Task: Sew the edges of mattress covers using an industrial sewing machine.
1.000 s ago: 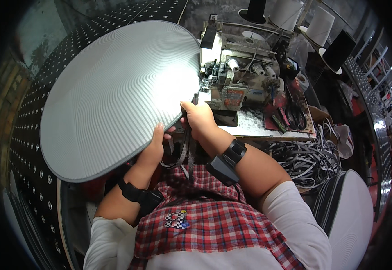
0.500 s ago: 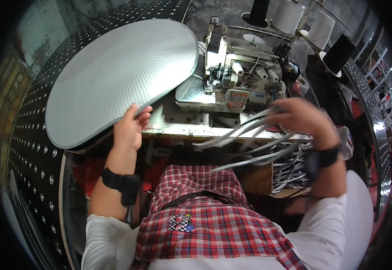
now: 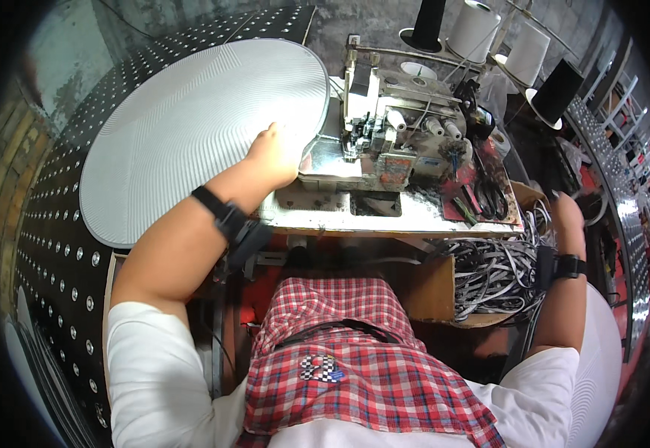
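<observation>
Your left hand (image 3: pixel 271 153) lies flat, fingers spread, on the right-hand edge of the big round grey ribbed panel (image 3: pixel 190 134), which fills the upper left of the frame; the panel spreads up and to the left from your palm, its longer stretch running from lower left to upper right, and its near rim touches the bed of the sewing machine (image 3: pixel 396 138) at upper centre. That contact is what matters — the panel's edge sits just left of the machine's presser area, and your left hand is the only one on it; nothing is gripped, the hand only presses down.

Your right hand (image 3: pixel 566 205) is well apart, out at the right edge of the frame, raised above the heap of grey and white straps (image 3: pixel 493 272) in the box below the table; it is blurred, so you cannot tell whether it is open or closed on anything.

Around the machine: thread cones (image 3: pixel 474 30) stand on the rack at upper right; scissors (image 3: pixel 489 196) lie on the red mat at the machine's right side; the pale table top (image 3: pixel 355 218) runs along the front. The perforated dark surface (image 3: pixel 56 246) carries the panel at far left. Between the two hands stands the machine body itself.
</observation>
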### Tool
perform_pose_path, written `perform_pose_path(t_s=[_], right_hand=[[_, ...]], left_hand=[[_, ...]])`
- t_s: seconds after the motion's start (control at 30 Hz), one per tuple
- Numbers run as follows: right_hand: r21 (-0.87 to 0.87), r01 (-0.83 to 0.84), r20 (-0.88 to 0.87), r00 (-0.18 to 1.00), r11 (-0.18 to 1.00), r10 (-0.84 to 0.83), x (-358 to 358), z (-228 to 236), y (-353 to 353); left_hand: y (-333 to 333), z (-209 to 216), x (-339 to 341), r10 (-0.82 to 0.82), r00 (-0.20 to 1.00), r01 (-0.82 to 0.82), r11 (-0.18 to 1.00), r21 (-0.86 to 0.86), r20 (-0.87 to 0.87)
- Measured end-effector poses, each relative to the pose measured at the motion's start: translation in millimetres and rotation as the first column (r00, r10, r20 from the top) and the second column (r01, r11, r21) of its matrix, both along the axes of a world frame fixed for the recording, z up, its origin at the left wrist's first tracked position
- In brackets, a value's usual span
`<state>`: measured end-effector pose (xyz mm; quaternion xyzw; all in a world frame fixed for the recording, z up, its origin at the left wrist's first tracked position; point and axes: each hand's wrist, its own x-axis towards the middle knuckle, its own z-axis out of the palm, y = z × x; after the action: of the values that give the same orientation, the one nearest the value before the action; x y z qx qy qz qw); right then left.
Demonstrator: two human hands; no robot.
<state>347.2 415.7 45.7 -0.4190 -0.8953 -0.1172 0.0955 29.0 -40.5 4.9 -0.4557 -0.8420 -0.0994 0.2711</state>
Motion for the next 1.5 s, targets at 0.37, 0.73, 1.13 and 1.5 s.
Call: perform_pose_path(t_s=[0.37,0.73,1.13,1.5], right_hand=[[-0.729,-0.665,-0.663,0.745,-0.161,-0.074,-205.5,-41.3,-301.4],[-0.483,-0.625,-0.117,0.74,-0.613,-0.662,-271.7,-45.2,-349.8],[-0.303,-0.715,-0.047,0.672,-0.63,-0.739,-280.1,-53.7,-353.0],[-0.603,-0.783,-0.622,0.579,-0.149,-0.527,-285.0,-32.3,-355.2]], left_hand=[[14.2,-9.2,-34.7,-0.256,0.79,0.018,0.918,0.396,0.557],[9.9,-2.7,-16.2,-0.264,0.815,-0.026,0.873,0.488,0.516],[11.3,-5.2,-15.3,-0.266,0.84,0.014,0.882,0.471,0.473],[1.3,-3.2,-33.3,-0.628,0.419,-0.206,0.638,0.742,0.656]])
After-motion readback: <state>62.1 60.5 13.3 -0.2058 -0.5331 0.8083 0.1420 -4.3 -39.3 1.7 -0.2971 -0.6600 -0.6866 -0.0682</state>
